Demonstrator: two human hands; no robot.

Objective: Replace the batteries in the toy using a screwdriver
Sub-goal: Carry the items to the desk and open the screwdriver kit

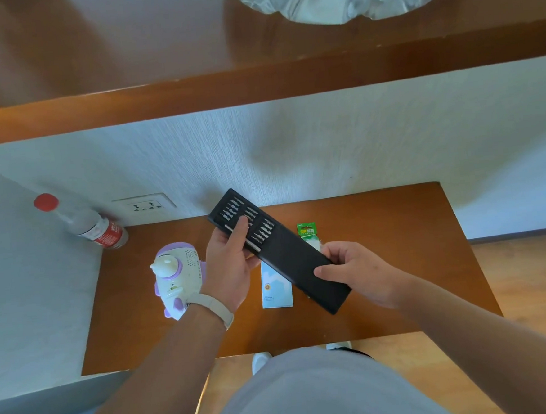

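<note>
Holding the screwdriver kit [279, 250] up off the table [430, 260] w/ both hands, above the other items. The kit is a long black case w/ its inner tray slid partway out at the far-left end; long axis runs diagonally, far-left to near-right.

Right hand [360, 273]: fingers wrapped round the near-right end of the black sleeve, thumb on top, clamped on it. Left hand [229, 268]: palm and fingers under the exposed tray end, thumb laid across the top, tip resting on or just beside the silver driver shaft [246, 241]. Whether the thumb is pressing the shaft or only touching it, can't tell.

Key relation: the shaft lies along the tray's near edge, parallel to the kit's long axis, directly under the left thumb. Left hand is plainly the nearer one; right hand is at the opposite end, well apart from the shaft. Rows of bits sit just beyond the shaft, towards the wall.

Toy [177, 273]: white and purple, lying on the table just left of the left wrist, untouched. Battery pack [307, 235], green card, flat on the table behind the kit, partly hidden by it. A pale blue box [275, 287] lies under the kit, approx. centre of the table. Bottle [85, 224] w/ red cap stands in the far-left corner by the wall socket [145, 205].

Judgement: early stage, tool not yet out. Next move likely a pinch by the left thumb and forefinger, lifting the shaft up out of its slot while the right hand steadies the sleeve. Risk: tilting the open tray could spill bits.
</note>
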